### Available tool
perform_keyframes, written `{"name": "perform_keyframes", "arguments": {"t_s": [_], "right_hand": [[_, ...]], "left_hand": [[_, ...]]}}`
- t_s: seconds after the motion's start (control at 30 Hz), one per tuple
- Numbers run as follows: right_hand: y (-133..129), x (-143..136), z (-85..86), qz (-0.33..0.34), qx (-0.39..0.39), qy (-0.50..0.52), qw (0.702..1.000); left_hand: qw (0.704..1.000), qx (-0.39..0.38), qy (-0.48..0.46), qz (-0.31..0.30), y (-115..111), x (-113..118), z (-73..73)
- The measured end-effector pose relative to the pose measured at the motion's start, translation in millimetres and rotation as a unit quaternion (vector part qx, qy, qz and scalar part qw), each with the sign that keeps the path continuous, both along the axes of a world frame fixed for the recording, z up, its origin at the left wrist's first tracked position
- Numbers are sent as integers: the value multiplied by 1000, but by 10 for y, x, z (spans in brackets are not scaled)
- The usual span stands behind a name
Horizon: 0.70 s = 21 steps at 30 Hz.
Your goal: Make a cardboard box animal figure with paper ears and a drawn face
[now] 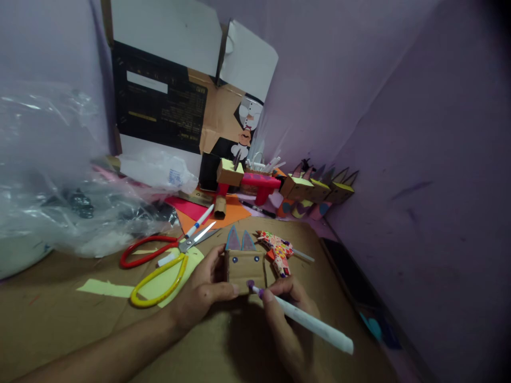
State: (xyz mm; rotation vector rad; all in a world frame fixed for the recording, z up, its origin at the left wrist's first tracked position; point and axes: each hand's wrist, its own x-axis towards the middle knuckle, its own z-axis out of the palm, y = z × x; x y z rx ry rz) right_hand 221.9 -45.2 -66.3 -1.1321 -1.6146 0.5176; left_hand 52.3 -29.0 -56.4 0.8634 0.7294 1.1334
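My left hand (205,290) grips a small cardboard box figure (244,267) by its left side, the thumb lying along its lower front. Two dark eyes and a purple spot mark the front, and two pointed ears with blue edges rise from the top. Between the fingers of my right hand (289,319) is a white marker pen (319,327), its purple tip touching the purple spot. Just behind the figure lies a floral-patterned glue gun (279,250). Left of my left hand rest open scissors (159,260) with one red and one yellow handle.
Pale green paper scraps (106,289) and another marker (199,221) lie near the scissors. Plastic bags (80,175) bulge at the left. Several similar eared box figures (297,186) line the back right. An unfolded printed carton (159,101) leans on the wall, and a dark flat object (347,271) lies right.
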Motion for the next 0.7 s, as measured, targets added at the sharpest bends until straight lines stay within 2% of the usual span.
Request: {"name": "perform_keyframes", "arguments": {"t_s": [0.43,0.7], "right_hand": [[19,-19,28,-7,5,15,1000],[-1,-35,-4,3,-45,30,999]], "left_hand": [[1000,-4,24,5,-1,-12,9],[1000,-3,20,2,2,-1,26]]}}
